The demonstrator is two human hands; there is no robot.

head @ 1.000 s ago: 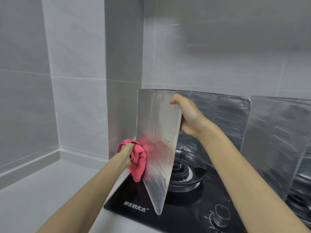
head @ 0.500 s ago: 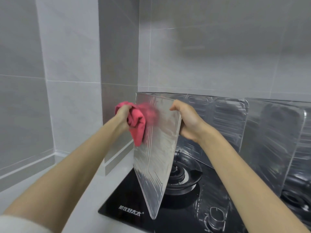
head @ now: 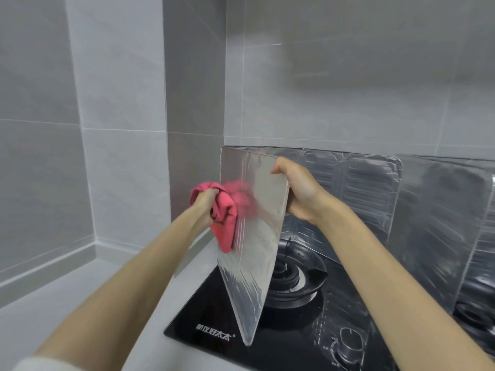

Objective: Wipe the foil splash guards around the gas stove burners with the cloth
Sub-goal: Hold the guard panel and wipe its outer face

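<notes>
A folding foil splash guard stands around the left burner (head: 288, 274) of a black glass gas stove (head: 203, 317). Its left panel (head: 254, 263) faces me, and my right hand (head: 297, 191) grips that panel's right edge near the top. My left hand (head: 205, 207) is closed on a bunched red cloth (head: 225, 218) pressed against the outer face of the panel, about a third of the way down. The cloth's pink reflection shows in the foil. The guard's back panel (head: 353, 188) stands behind my right hand.
A second foil guard (head: 439, 223) stands at the right around the other burner (head: 474, 311). A control knob (head: 348, 341) sits at the stove's front. Grey tiled walls close in at left and behind. A grey countertop (head: 67, 285) runs to the left of the stove.
My left hand went up the panel with the cloth from low to near the top, then came slightly down. My right hand kept its hold on the panel's edge.
</notes>
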